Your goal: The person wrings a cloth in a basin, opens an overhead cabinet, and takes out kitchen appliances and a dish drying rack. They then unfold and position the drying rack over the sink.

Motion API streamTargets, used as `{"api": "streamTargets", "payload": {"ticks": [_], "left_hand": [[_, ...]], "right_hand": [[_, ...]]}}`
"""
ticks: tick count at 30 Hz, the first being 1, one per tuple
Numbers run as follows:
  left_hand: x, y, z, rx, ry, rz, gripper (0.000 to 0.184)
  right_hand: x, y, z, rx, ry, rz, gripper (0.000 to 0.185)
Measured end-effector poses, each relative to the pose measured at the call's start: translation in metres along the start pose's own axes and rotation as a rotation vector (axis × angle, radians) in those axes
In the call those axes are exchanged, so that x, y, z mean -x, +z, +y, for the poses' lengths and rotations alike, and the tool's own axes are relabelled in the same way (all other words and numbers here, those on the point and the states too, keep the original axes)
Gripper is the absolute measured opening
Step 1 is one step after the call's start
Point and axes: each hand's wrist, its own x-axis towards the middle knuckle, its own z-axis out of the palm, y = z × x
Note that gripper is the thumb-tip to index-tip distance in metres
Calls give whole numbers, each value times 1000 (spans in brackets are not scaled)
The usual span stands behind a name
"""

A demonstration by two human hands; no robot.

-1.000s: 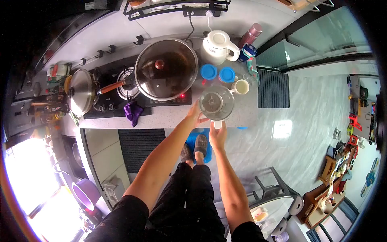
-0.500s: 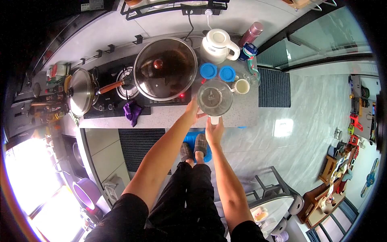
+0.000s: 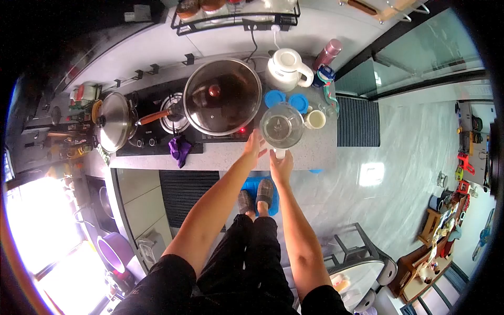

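Observation:
A clear blender jar (image 3: 282,137) with a blade at its base stands out over the counter's front part, its white handle toward me. My right hand (image 3: 282,168) is closed on that handle. Just left of the jar is my left hand (image 3: 254,147), fingers stretched out and holding nothing; whether a fingertip touches the jar I cannot tell. Behind the jar lie two blue round lids (image 3: 274,98). Close to its right side sits a cream mug (image 3: 315,119).
A large lidded pan (image 3: 223,105) covers the cooktop left of the jar. Behind are a white kettle (image 3: 286,68), a pink thermos (image 3: 328,53) and a blue-capped bottle (image 3: 324,76). A purple cloth (image 3: 180,150) hangs at the counter's front edge. A steel-lidded wok (image 3: 115,122) is farther left.
The view has shifted slightly, so the counter things appear lower and to the right. My left hand's fingers look more spread beside the jar. My right hand keeps its hold on the handle.

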Motion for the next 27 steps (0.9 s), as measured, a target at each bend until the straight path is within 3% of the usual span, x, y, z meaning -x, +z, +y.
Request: {"api": "streamTargets", "payload": {"ticks": [1, 2, 5, 7, 9, 10, 12, 15, 17, 18, 19, 20, 22, 25, 27], "left_hand": [[9, -2, -1, -63, 32, 14, 55], [22, -5, -4, -125, 64, 30, 54], [72, -9, -5, -177, 118, 85, 43], [102, -20, -17, -209, 216, 129, 31], [150, -35, -11, -535, 332, 83, 26], [188, -28, -2, -586, 518, 192, 27], [251, -21, 31, -524, 598, 90, 25], [369, 5, 144, -451, 794, -88, 21], [452, 26, 224, -486, 1259, -7, 18], [479, 27, 258, -480, 1393, -14, 17], [509, 28, 291, -475, 1519, -22, 18], [551, 36, 325, -493, 1643, 20, 19], [622, 40, 381, -516, 1886, 114, 25], [691, 34, 456, -631, 2240, 438, 50], [721, 42, 504, -440, 2249, 384, 68]], "right_hand": [[2, -3, -1, 122, 0, 7, 45], [6, -12, -5, 77, 25, -92, 59], [28, -24, 23, 233, -128, -82, 75], [42, -59, -6, 244, 85, -203, 78], [53, -89, -25, 299, 65, -264, 75], [57, -111, -46, 284, 47, -363, 72], [61, -149, -86, 151, -79, -487, 59], [48, -240, -265, 78, -343, -808, 45], [53, -306, -392, -170, -472, -881, 37], [68, -352, -470, -97, -577, -835, 38], [68, -371, -500, -281, -827, -717, 37], [75, -403, -543, -306, -827, -656, 36], [75, -440, -605, -460, -1077, -324, 29], [69, -484, -704, -554, -1159, 29, 20], [47, -499, -762, -362, -1328, 243, 25]]}}
